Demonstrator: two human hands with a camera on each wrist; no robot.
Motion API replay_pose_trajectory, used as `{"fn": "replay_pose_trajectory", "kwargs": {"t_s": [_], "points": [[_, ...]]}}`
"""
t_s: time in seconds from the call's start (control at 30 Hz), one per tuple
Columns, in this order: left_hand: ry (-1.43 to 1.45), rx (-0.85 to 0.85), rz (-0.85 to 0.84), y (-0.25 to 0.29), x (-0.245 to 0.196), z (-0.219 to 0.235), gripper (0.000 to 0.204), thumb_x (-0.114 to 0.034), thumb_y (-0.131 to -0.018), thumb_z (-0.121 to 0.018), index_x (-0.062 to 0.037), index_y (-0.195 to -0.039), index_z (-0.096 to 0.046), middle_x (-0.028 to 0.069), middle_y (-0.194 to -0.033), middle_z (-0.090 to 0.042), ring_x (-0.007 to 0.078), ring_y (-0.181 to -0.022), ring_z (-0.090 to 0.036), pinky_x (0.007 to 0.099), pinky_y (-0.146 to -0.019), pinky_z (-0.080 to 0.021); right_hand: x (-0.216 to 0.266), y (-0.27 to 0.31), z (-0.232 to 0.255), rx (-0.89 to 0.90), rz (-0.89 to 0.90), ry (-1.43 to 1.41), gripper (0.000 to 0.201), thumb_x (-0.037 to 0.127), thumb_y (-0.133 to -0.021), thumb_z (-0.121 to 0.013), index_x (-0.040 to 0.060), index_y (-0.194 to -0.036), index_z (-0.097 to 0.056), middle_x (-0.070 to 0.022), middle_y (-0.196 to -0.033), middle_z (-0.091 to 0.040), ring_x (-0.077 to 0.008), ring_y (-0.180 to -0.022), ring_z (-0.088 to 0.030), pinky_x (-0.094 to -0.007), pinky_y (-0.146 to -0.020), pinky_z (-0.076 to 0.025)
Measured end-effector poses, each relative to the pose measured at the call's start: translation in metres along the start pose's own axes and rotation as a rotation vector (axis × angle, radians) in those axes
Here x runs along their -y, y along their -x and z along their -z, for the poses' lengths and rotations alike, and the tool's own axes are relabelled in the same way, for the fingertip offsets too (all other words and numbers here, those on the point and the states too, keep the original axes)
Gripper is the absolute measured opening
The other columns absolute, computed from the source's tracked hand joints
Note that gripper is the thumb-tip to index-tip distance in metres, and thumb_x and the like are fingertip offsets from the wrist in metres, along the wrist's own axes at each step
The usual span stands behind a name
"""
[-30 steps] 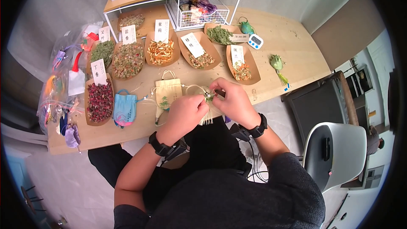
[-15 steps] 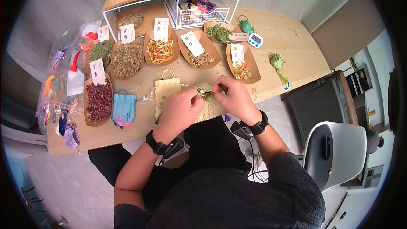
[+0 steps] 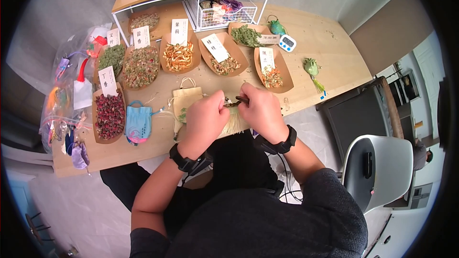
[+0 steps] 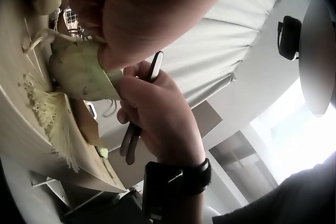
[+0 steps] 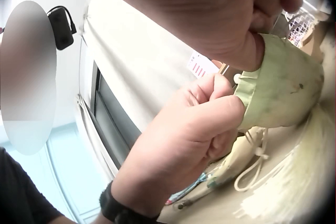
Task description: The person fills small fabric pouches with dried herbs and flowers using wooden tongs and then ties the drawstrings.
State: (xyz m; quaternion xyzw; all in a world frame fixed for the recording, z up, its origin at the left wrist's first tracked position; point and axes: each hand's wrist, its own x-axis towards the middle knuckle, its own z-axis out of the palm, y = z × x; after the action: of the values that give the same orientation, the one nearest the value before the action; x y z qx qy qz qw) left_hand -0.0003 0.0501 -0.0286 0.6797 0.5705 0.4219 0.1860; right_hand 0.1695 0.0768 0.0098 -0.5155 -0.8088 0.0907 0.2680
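A pale green drawstring pouch (image 5: 286, 85) with a long cream tassel (image 5: 291, 171) hangs between the two hands over the table's front edge. The left hand (image 3: 205, 120) pinches one side of its gathered rim with thumb and fingers. Opposite it, the right hand (image 3: 264, 113) pinches the other side. A dark, slim tweezers-like tool (image 4: 130, 145) is also held in the right hand, crossing the palm. Between the hands the pouch mouth is spread, and most of its inside is hidden in the head view. Behind the left hand lies a cream pouch (image 3: 187, 98).
Paper trays of dried herbs with labels line the table, including rosebuds (image 3: 110, 118) and orange strips (image 3: 179, 57). A blue pouch (image 3: 138, 122) lies at left. Farther right are a white timer (image 3: 287, 43) and a green tied bundle (image 3: 311, 67). A wire basket (image 3: 227, 16) stands behind.
Both hands have moved slightly apart, spreading the pouch mouth from its gathered state. Half a second ago its dark opening showed more in the head view; now the hands cover more of it.
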Motion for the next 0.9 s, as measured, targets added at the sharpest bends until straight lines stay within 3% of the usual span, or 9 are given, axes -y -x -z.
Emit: {"fn": "replay_pose_trajectory", "kwargs": {"t_s": [0.2, 0.3, 0.4, 0.5, 0.53, 0.6, 0.7, 0.73, 0.9], "points": [[-0.078, -0.122, -0.095, -0.002, 0.0, -0.001, 0.026, -0.001, -0.075, -0.067, -0.0074, -0.093, -0.05, 0.0124, -0.084, -0.059, 0.0382, -0.069, -0.061, 0.0458, -0.058, -0.048, 0.006, 0.001, 0.001, -0.063, -0.033, 0.077, 0.017, 0.003, -0.072, -0.067, 0.0069, -0.088, -0.061, -0.0124, -0.084, -0.068, -0.038, -0.077, -0.068, -0.0469, -0.067, -0.053], [-0.1, -0.091, -0.111, -0.003, 0.002, -0.001, 0.03, -0.002, -0.076, -0.07, -0.0081, -0.099, -0.052, 0.009, -0.093, -0.06, 0.0324, -0.071, -0.063, 0.0428, -0.06, -0.05, 0.006, -0.001, 0.004, -0.042, -0.048, 0.093, 0.013, 0.004, -0.074, -0.067, 0.0066, -0.087, -0.064, -0.013, -0.083, -0.069, -0.0381, -0.078, -0.068, -0.0454, -0.068, -0.054], [0.339, -0.003, 0.051, -0.01, 0.018, -0.005, 0.033, -0.007, -0.078, -0.077, -0.0072, -0.103, -0.055, 0.0058, -0.094, -0.061, 0.0235, -0.074, -0.065, 0.0415, -0.061, -0.05, -0.005, -0.01, 0.008, -0.059, -0.102, -0.027, 0.01, 0.005, -0.078, -0.068, 0.0046, -0.088, -0.069, -0.0117, -0.079, -0.069, -0.0292, -0.071, -0.069, -0.0391, -0.067, -0.054], [0.468, 0.075, 0.124, -0.013, 0.013, 0.005, 0.054, -0.017, -0.077, -0.087, -0.0069, -0.119, -0.055, 0.0078, -0.11, -0.06, 0.0219, -0.1, -0.065, 0.0425, -0.08, -0.054, -0.009, -0.025, 0.026, 0.088, -0.22, -0.246, 0.011, 0.007, -0.082, -0.07, 0.0014, -0.091, -0.071, -0.0086, -0.074, -0.068, -0.0164, -0.066, -0.064, -0.0324, -0.065, -0.052], [0.391, 0.073, 0.055, -0.013, 0.011, 0.009, 0.064, -0.02, -0.075, -0.089, -0.0064, -0.126, -0.053, 0.0109, -0.119, -0.058, 0.0264, -0.11, -0.061, 0.0439, -0.089, -0.051, -0.011, -0.029, 0.031, 0.152, -0.23, -0.317, 0.015, 0.008, -0.083, -0.072, -0.0011, -0.094, -0.072, -0.0041, -0.076, -0.067, -0.0092, -0.069, -0.058, -0.0285, -0.066, -0.05], [0.236, 0.066, -0.076, -0.011, 0.007, 0.016, 0.085, -0.027, -0.072, -0.092, -0.0054, -0.141, -0.047, 0.0172, -0.139, -0.053, 0.0355, -0.131, -0.052, 0.0467, -0.108, -0.045, -0.009, -0.033, 0.038, 0.188, -0.23, -0.367, 0.015, 0.008, -0.084, -0.073, -0.0015, -0.095, -0.073, -0.003, -0.078, -0.067, -0.0093, -0.072, -0.059, -0.0274, -0.067, -0.049], [0.364, 0.234, -0.096, -0.008, -0.001, 0.019, 0.111, -0.028, -0.069, -0.094, -0.007, -0.157, -0.031, 0.0202, -0.156, -0.037, 0.038, -0.147, -0.037, 0.0468, -0.121, -0.034, 0.002, -0.039, 0.046, 0.234, -0.225, -0.412, 0.015, 0.007, -0.085, -0.073, -0.0018, -0.097, -0.074, -0.0018, -0.082, -0.068, -0.0093, -0.075, -0.059, -0.0261, -0.07, -0.049], [0.4, 0.239, -0.14, -0.008, 0.0, 0.016, 0.115, -0.028, -0.069, -0.094, -0.0073, -0.16, -0.027, 0.0209, -0.16, -0.032, 0.0383, -0.149, -0.034, 0.0463, -0.122, -0.033, 0.006, -0.04, 0.049, 0.245, -0.225, -0.422, 0.016, 0.007, -0.085, -0.073, -0.0019, -0.098, -0.074, -0.0015, -0.083, -0.068, -0.0094, -0.076, -0.059, -0.0257, -0.071, -0.049], [0.547, 0.192, -0.124, -0.006, 0.002, 0.004, 0.106, -0.019, -0.072, -0.092, -0.0065, -0.157, -0.031, 0.0188, -0.154, -0.042, 0.0326, -0.144, -0.043, 0.043, -0.118, -0.038, 0.023, -0.05, 0.067, 0.331, 0.029, -0.435, 0.014, 0.007, -0.089, -0.074, 0.0016, -0.101, -0.075, -0.0009, -0.083, -0.067, -0.0104, -0.074, -0.057, -0.0279, -0.069, -0.048]]}}
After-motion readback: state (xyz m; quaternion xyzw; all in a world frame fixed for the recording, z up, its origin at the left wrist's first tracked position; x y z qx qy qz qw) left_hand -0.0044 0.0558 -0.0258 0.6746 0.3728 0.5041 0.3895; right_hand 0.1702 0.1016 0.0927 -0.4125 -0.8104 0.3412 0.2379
